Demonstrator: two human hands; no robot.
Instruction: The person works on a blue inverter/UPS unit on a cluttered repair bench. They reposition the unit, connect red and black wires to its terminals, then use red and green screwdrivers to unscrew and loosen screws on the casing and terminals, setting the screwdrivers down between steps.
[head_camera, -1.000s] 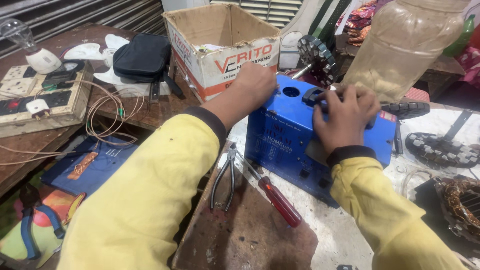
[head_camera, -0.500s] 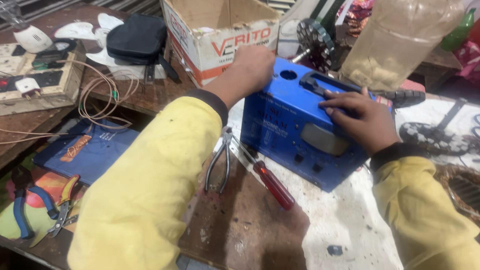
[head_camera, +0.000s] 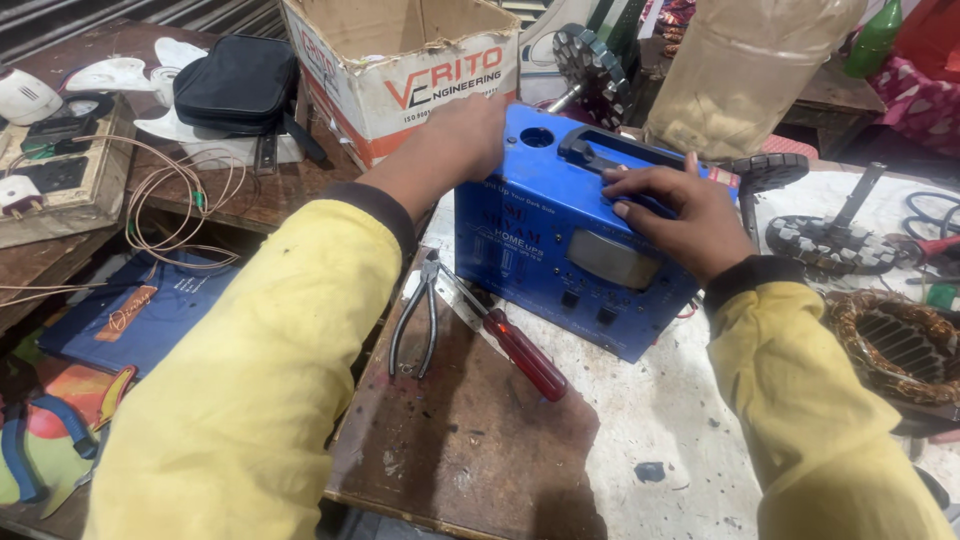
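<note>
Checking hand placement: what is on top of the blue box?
The right hand rests on the blue box by its black handle; the left hand grips the far corner. A round hole shows.

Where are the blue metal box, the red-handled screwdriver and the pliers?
blue metal box (head_camera: 560, 255), head view, front panel.
red-handled screwdriver (head_camera: 527, 355), head view, red handle.
pliers (head_camera: 412, 330), head view, between the handles.

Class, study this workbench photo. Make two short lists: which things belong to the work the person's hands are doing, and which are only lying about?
In hand:
- blue metal box, on the bench
- left hand on its far left end
- right hand on its top, by the black handle

Lying about:
- pliers
- red-handled screwdriver
- cardboard box
- black pouch
- copper wire coil
</note>
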